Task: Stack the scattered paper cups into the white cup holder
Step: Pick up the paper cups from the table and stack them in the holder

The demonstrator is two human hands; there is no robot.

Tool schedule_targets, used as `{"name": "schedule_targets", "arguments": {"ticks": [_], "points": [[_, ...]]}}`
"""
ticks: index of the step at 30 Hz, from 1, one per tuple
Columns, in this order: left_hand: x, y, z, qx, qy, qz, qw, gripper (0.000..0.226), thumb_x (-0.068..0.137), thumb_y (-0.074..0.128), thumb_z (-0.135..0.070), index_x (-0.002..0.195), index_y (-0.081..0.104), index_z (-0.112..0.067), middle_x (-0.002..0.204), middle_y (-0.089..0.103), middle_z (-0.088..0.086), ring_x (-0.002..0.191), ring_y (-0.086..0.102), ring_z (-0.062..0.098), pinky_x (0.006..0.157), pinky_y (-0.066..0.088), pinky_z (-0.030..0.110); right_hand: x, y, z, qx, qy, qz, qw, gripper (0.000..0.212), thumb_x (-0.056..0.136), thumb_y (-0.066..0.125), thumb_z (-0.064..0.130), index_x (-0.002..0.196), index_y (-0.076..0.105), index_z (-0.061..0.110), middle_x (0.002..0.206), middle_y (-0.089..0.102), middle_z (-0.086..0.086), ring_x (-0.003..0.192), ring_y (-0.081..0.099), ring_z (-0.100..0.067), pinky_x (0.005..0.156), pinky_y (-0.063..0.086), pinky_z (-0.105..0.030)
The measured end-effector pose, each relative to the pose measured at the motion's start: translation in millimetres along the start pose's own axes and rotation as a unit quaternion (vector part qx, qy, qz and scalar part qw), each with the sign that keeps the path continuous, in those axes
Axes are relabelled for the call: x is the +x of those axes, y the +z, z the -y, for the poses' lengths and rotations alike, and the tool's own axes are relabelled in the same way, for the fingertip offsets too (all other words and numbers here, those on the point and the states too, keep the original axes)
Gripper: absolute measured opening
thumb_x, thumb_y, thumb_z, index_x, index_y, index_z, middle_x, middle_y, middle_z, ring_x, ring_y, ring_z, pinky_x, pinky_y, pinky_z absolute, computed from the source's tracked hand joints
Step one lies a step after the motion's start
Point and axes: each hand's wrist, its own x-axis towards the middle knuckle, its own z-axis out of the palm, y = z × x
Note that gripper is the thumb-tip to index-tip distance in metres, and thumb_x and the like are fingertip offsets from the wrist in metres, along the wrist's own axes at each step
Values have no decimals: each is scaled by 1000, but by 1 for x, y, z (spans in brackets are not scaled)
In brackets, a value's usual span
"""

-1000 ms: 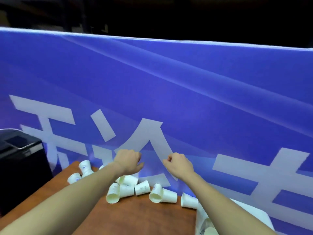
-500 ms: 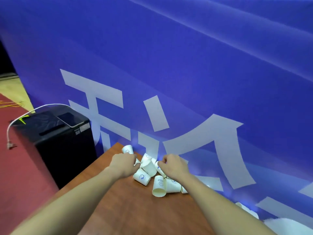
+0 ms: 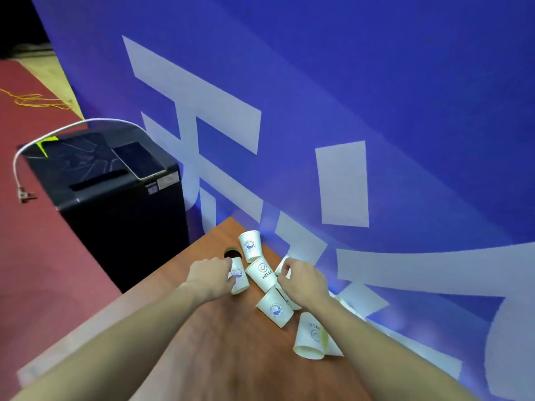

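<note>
Left hand (image 3: 210,277) curls its fingers round a paper cup (image 3: 239,280) lying on the wooden tabletop (image 3: 220,351), just beside a round hole (image 3: 232,254) in the board; right hand (image 3: 304,282) has a narrow, curled grip over the pile, fingers touching a cup rim (image 3: 282,267), though whether it truly holds that cup cannot be told. Further cups lie scattered near the blue banner (image 3: 376,111): one upright (image 3: 250,246), one marked HELLO (image 3: 263,274) between the hands, one (image 3: 275,309) under the right wrist, another (image 3: 311,337) nearer the person. A black bin (image 3: 115,204) with a phone (image 3: 139,160) on its lid stands left of the tabletop; the white cup holder is not seen.
</note>
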Motion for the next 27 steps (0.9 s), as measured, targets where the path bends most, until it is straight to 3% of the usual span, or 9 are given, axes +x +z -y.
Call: {"name": "schedule_targets", "arguments": {"ticks": [4, 7, 12, 15, 19, 23, 27], "points": [[28, 20, 16, -17, -23, 15, 999, 38, 93, 44, -48, 124, 50, -26, 117, 65, 1, 106, 63, 28, 78, 43, 34, 42, 31, 8, -37, -55, 33, 997, 19, 91, 47, 26, 108, 56, 25, 103, 63, -3, 97, 61, -30, 74, 44, -35], [47, 32, 25, -39, -44, 7, 998, 44, 92, 45, -49, 130, 43, -26, 118, 65, 3, 106, 63, 29, 80, 45, 35, 69, 54, 16, -72, -87, 61, 992, 36, 94, 48, 23, 130, 48, 29, 115, 58, -5, 105, 60, -31, 80, 45, -38], [67, 49, 32, -97, -86, 31, 991, 57, 91, 44, -60, 137, 37, -27, 115, 66, 0, 100, 64, 27, 84, 49, 36, 96, 87, 22, -113, -79, 109, 984, 59, 94, 53, 28, 146, 27, 37, 125, 49, -9, 110, 56, -31, 84, 43, -40], [76, 54, 30, -132, -83, 88, 984, 55, 86, 48, -65, 128, 44, -31, 105, 67, -7, 70, 60, 18, 73, 50, 33, 99, 95, 18, -126, -73, 112, 983, 54, 93, 55, 26, 143, 34, 33, 125, 48, -8, 111, 56, -29, 85, 44, -39], [76, 53, 18, -120, -38, 58, 990, 34, 83, 58, -56, 108, 62, -32, 91, 64, -11, 87, 61, 16, 64, 41, 30, 90, 92, 7, -150, -98, 76, 981, 35, 94, 56, 23, 128, 49, 21, 118, 54, -7, 106, 60, -28, 79, 43, -36], [65, 46, 0, -77, 7, 30, 997, 23, 92, 54, -45, 102, 62, -26, 98, 66, -3, 92, 62, 22, 66, 41, 31, 73, 80, -2, -158, -116, 59, 979, 22, 96, 55, 26, 117, 56, 19, 115, 60, -6, 105, 62, -29, 75, 41, -34], [50, 32, -12, -42, 28, 2, 999, 27, 96, 48, -42, 102, 67, -24, 102, 68, 2, 94, 63, 27, 67, 39, 30, 52, 58, -7, -175, -112, 40, 977, 23, 97, 52, 32, 112, 60, 16, 111, 65, -7, 102, 62, -30, 70, 35, -33]]}}
